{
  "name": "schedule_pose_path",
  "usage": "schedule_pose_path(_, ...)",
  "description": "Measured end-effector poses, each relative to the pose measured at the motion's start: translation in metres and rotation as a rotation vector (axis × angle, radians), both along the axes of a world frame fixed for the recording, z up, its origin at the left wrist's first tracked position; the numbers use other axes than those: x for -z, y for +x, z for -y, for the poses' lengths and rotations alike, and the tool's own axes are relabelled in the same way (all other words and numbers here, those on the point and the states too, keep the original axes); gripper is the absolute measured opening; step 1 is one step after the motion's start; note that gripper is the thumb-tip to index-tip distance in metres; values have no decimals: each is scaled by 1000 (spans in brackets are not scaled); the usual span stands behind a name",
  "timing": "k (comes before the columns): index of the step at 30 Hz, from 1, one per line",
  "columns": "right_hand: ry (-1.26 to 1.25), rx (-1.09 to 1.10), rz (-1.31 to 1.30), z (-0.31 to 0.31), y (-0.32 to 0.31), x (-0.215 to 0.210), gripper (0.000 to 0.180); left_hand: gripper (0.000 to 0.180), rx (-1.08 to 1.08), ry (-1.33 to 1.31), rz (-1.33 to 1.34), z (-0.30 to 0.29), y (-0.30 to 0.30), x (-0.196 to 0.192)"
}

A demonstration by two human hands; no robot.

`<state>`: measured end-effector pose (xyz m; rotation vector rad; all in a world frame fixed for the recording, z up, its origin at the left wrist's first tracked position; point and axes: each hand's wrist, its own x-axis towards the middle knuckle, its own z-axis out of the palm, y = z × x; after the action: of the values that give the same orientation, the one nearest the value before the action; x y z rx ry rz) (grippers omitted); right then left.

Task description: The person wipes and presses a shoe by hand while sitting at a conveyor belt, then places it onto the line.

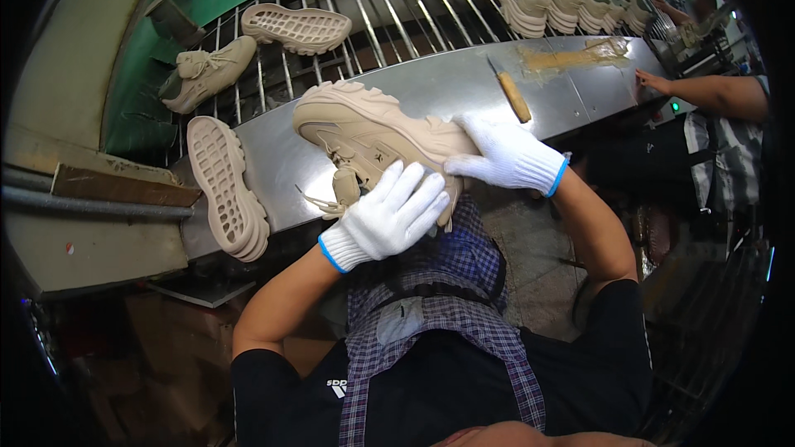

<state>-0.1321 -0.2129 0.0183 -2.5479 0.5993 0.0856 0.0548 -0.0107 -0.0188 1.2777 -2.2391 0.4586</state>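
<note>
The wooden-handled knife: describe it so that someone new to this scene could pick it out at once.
Start at the long metal bench below the wire rack. The wooden-handled knife lies flat on it, beyond the gloved right hand, left of a yellowish smear. It is the only slim tool there; everything nearby is a beige shoe or sole.

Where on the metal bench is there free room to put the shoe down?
The widest bare patch of the metal bench lies between the beige shoe and the wooden-handled knife. A narrower strip lies between the shoe and the loose sole. It is crowded near both gloved hands, left and right.
</note>
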Motion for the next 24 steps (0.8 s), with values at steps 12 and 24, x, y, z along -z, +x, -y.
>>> schedule_pose_path(12,-11,318,286,78,36,42,48,61,-315,48,-396,14,-31,28)
schedule_pose_path(24,519,676,195,68,-67,53,42,91,-478,579,-110,74,85,-51)
